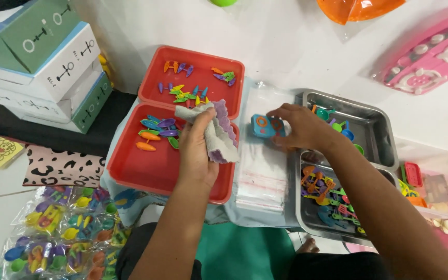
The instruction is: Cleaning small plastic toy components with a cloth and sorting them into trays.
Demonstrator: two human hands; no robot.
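Note:
My left hand (197, 148) is raised over the near red tray (146, 171) and grips a folded grey and purple cloth (219, 132). My right hand (299, 126) rests on a small blue toy piece with orange rings (264, 126), which lies on a stack of clear plastic bags (261, 176). Small colourful plastic toy vegetables (156, 132) lie in the near red tray, and more lie in the far red tray (193, 78).
Two metal trays (374, 135) at the right hold colourful toy utensils (325, 189). Stacked boxes (42, 62) stand at the left. Bagged toys (68, 233) lie on the floor. A clear bin (436, 202) and pink (431, 57) and orange (359, 9) packaged toys are at the right.

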